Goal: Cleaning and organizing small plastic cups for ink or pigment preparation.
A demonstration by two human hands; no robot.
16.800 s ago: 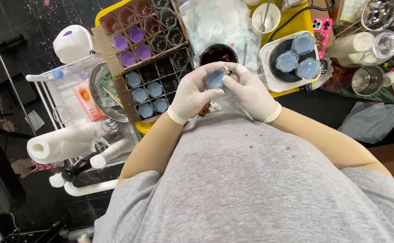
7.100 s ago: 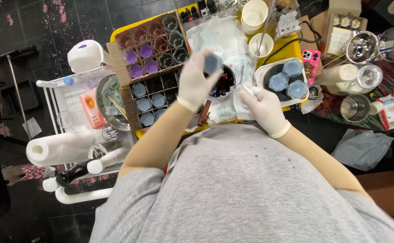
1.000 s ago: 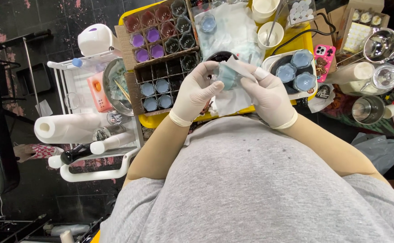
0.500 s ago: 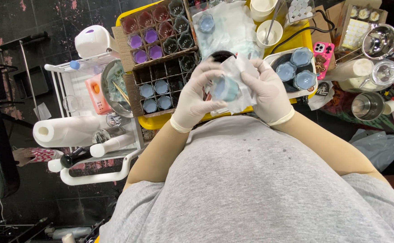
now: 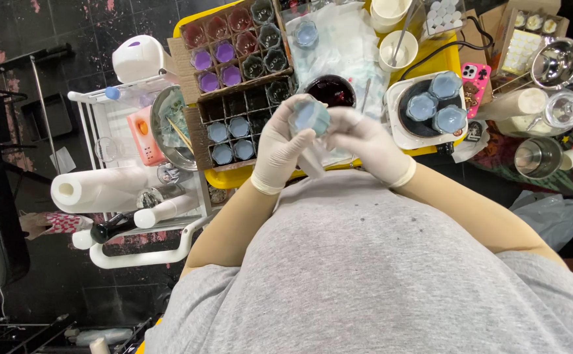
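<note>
Since half a second back, both hands lifted slightly and the wipe has dropped below the jar; the blue face of the small glass jar (image 5: 310,118) now shows clear on top instead of being wrapped. Left hand (image 5: 285,149), white glove, is clenched around the jar's side from the left; right hand (image 5: 365,144), also gloved, pinches the jar's right edge and the crumpled wipe (image 5: 314,157) hanging under it. Jar sits in mid-air over the near edge of the yellow tray (image 5: 247,176), just in front of the dark bowl (image 5: 331,90). Jar itself: faceted clear glass, pale blue fill, tilted towards the camera. Room is tight: cardboard divider box (image 5: 240,85) with rows of purple, dark and blue jars sits just left of the left hand; white hot plate (image 5: 404,134) carrying three more blue jars just right of the right hand. Only free space is back towards the torso. Further left, a white wire rack (image 5: 135,255) with a paper towel roll (image 5: 99,190); far right, metal cups (image 5: 538,156), well apart from the hands.
</note>
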